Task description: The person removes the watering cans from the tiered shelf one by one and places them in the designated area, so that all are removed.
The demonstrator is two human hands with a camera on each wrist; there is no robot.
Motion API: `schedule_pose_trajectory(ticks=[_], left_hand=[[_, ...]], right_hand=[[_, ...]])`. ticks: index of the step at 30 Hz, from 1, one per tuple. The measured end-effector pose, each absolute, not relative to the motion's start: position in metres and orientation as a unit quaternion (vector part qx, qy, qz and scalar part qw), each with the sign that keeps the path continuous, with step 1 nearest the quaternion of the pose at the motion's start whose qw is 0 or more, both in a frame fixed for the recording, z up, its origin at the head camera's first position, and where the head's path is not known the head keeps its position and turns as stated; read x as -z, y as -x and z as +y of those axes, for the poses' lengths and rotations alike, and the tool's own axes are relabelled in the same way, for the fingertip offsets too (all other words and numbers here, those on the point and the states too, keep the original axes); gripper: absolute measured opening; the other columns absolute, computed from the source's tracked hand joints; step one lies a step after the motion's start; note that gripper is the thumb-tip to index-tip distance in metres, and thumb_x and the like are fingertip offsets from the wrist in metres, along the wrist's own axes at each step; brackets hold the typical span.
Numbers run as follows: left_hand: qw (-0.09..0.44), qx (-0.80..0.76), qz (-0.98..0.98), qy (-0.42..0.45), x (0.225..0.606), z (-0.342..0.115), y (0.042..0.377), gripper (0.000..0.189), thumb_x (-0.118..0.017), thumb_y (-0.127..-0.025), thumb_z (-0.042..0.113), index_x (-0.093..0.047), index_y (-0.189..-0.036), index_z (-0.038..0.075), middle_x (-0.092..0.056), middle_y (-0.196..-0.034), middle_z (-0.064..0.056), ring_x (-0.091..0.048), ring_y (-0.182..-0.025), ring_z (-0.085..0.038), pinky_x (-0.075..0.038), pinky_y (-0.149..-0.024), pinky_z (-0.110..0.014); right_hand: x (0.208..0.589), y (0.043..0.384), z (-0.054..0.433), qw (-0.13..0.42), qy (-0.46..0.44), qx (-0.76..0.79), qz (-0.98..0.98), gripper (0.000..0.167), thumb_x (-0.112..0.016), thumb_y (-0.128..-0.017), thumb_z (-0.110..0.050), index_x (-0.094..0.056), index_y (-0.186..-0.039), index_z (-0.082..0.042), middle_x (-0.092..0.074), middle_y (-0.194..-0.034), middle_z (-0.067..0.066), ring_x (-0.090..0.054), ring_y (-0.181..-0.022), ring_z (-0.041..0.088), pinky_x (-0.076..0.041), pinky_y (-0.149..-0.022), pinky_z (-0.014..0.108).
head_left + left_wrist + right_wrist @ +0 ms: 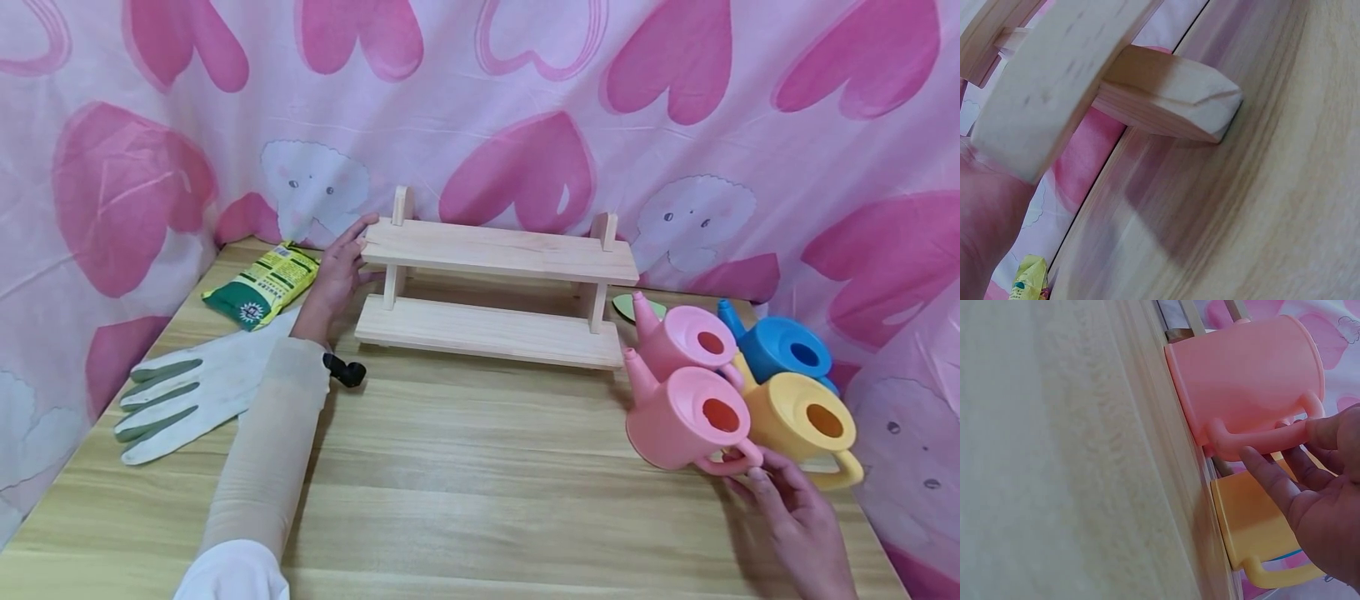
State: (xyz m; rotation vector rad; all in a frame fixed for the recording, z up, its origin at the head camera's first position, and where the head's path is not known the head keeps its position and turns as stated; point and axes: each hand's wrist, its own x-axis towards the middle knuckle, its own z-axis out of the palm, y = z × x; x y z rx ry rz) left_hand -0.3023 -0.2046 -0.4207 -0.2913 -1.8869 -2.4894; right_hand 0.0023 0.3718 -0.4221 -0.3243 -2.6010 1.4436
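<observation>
A two-tier wooden shelf (487,325) stands at the back middle of the table. My left hand (339,268) grips the left end of its upper board, which also shows in the left wrist view (1054,87); some of its fingertips are hidden. At the right, my right hand (798,517) holds the handle of the nearer pink watering can (678,421), its thumb and fingers about the handle in the right wrist view. A second pink watering can (675,337) stands just behind. Beside them are a yellow watering can (795,408) and a blue watering can (780,346).
A white and green work glove (202,387) lies at the left, under the left forearm. Behind it is a yellow and green packet (262,283). A small green item (637,307) sits partly hidden by the shelf's right end. A heart-patterned curtain (517,100) borders the table.
</observation>
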Motion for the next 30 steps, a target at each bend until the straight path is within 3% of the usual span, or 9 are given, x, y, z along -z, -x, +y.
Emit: schedule_pose_trajectory(ticks=[4,10,14,18,21,26,30], left_hand=[[0.0,0.794,-0.601,0.091,0.421,-0.205,0.303,0.045,-0.048,-0.109,0.03,-0.051,-0.154,0.027,-0.042,-0.159,-0.009,-0.053,-0.13,-0.027,-0.037,-0.111,-0.064],[-0.003,0.8,-0.596,0.073,0.419,-0.207,0.3,0.043,-0.048,-0.109,0.028,-0.053,-0.152,0.027,-0.043,-0.157,-0.009,-0.054,-0.129,-0.025,-0.04,-0.11,-0.061],[-0.004,0.8,-0.596,0.07,0.414,-0.206,0.299,0.043,-0.049,-0.109,0.025,-0.054,-0.152,0.025,-0.044,-0.156,-0.012,-0.056,-0.126,-0.025,-0.044,-0.108,-0.057],[0.0,0.787,-0.614,0.054,0.409,-0.206,0.298,0.042,-0.05,-0.109,0.023,-0.055,-0.151,0.024,-0.046,-0.155,-0.01,-0.058,-0.123,-0.024,-0.047,-0.106,-0.053],[-0.003,0.783,-0.62,0.048,0.406,-0.208,0.295,0.042,-0.052,-0.109,0.021,-0.055,-0.151,0.022,-0.046,-0.154,-0.01,-0.058,-0.123,-0.024,-0.048,-0.105,-0.052],[0.009,0.762,-0.645,0.059,0.398,-0.213,0.289,0.043,-0.055,-0.108,0.023,-0.056,-0.15,0.017,-0.045,-0.155,-0.01,-0.054,-0.129,-0.027,-0.048,-0.106,-0.049],[0.036,0.676,-0.732,0.077,0.389,-0.214,0.284,0.049,-0.058,-0.106,0.033,-0.053,-0.151,0.014,-0.045,-0.155,-0.008,-0.047,-0.137,-0.028,-0.044,-0.111,-0.046]], right_hand=[[0.422,-0.002,0.373,0.074,0.107,-0.511,-0.85,0.042,-0.054,-0.107,-0.014,-0.05,-0.148,-0.005,-0.06,-0.123,-0.017,-0.062,-0.102,-0.009,-0.055,-0.077,0.013],[0.417,-0.002,0.366,0.07,0.143,-0.434,-0.887,0.05,-0.056,-0.107,-0.029,-0.047,-0.152,-0.009,-0.057,-0.125,-0.017,-0.054,-0.102,-0.011,-0.049,-0.078,0.006],[0.405,-0.001,0.357,0.134,0.127,-0.385,-0.904,0.046,-0.061,-0.105,-0.017,-0.051,-0.148,-0.003,-0.059,-0.126,-0.014,-0.052,-0.105,-0.01,-0.044,-0.081,0.002],[0.383,0.006,0.342,0.192,0.155,-0.35,-0.904,0.044,-0.064,-0.102,-0.011,-0.056,-0.145,-0.007,-0.062,-0.134,0.001,-0.055,-0.115,-0.004,-0.042,-0.087,0.003],[0.362,0.013,0.331,0.223,0.16,-0.341,-0.899,0.046,-0.066,-0.1,-0.007,-0.057,-0.145,-0.011,-0.06,-0.14,0.003,-0.054,-0.125,0.003,-0.042,-0.093,0.007],[0.337,0.034,0.314,0.275,0.043,-0.358,-0.891,0.055,-0.072,-0.092,0.005,-0.061,-0.143,-0.011,-0.06,-0.139,0.002,-0.052,-0.127,0.01,-0.043,-0.098,0.011],[0.327,0.054,0.295,0.275,-0.044,-0.351,-0.894,0.065,-0.076,-0.088,0.006,-0.059,-0.146,-0.017,-0.059,-0.143,0.0,-0.05,-0.131,0.009,-0.042,-0.098,0.01]])
